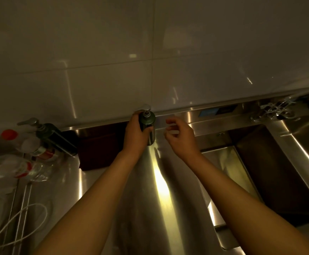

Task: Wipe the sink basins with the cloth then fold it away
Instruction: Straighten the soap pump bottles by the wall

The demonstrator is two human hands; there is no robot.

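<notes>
My left hand [135, 133] grips a dark green pump bottle [147, 121] that stands on the steel counter near the back wall. Just to the right of that bottle my right hand [179, 136] hovers with loosely curled fingers and holds nothing. A dark maroon cloth [100, 146] lies folded on the counter to the left of my left hand. The sink basin [271, 173] opens at the right, its inside mostly in shadow.
A second green pump bottle [54, 136] and several plastic bottles [28, 150] crowd the left side. A white cable [19, 218] loops at the lower left. The tap fittings [277, 109] sit at the back right. The tiled wall [113, 61] rises behind the counter.
</notes>
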